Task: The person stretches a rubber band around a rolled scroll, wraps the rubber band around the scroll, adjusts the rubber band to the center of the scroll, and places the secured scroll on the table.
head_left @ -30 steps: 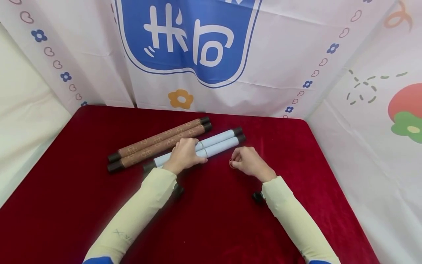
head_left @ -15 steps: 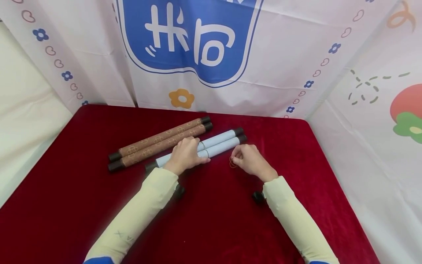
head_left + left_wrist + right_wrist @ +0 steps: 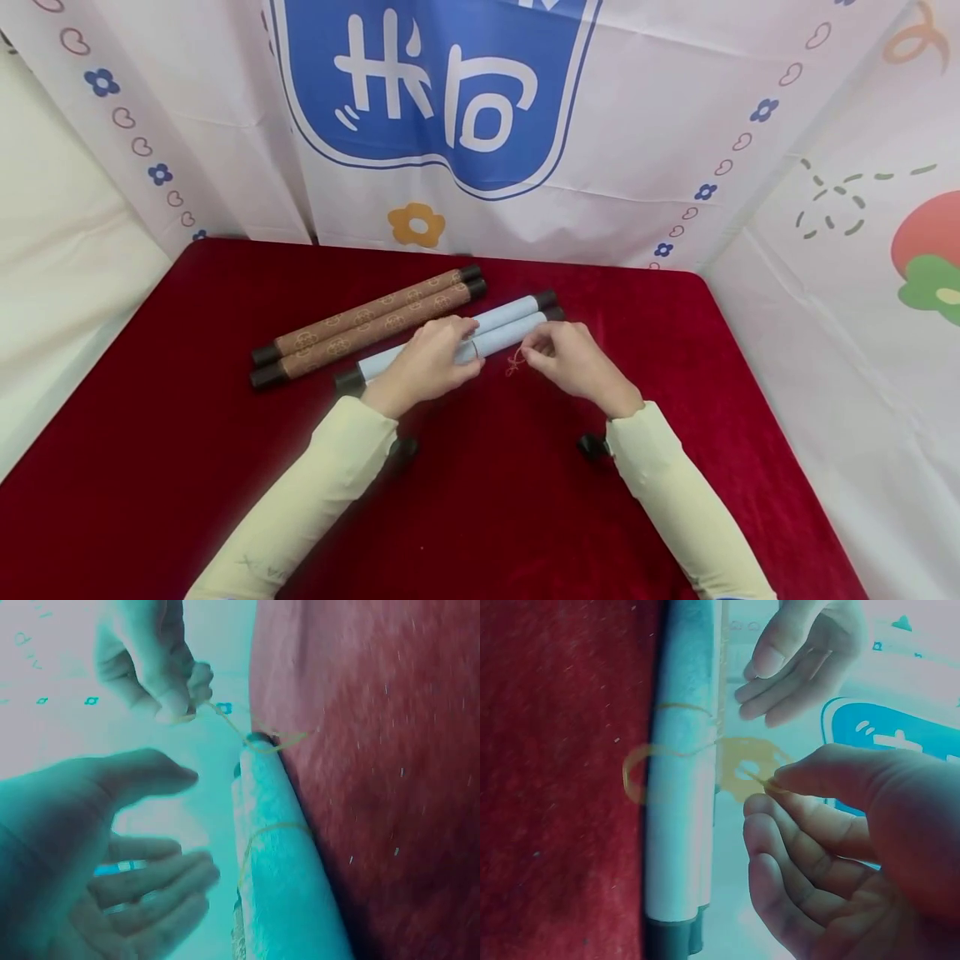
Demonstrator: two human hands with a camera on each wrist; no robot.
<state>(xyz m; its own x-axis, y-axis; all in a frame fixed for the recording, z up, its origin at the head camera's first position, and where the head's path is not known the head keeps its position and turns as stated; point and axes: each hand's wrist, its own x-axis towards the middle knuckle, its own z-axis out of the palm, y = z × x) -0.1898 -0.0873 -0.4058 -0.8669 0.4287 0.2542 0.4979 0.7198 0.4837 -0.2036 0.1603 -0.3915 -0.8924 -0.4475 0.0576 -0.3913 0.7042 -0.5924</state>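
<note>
A right hand (image 3: 577, 362) pinches a rubber band (image 3: 514, 362) near two blue rolls (image 3: 508, 334); the left hand (image 3: 427, 364), grip wide, hovers above them.

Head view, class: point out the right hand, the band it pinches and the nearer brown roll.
Right hand (image 3: 581, 365), head view: its back.
Band (image 3: 513, 363), head view: hanging part.
Nearer brown roll (image 3: 377, 330), head view: mid-length.

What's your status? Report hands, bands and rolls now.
Right hand pinches loose band. Left hand at blue rolls, fingers extended. Second band around blue rolls. Brown rolls lie apart, apparently not in the way.
</note>
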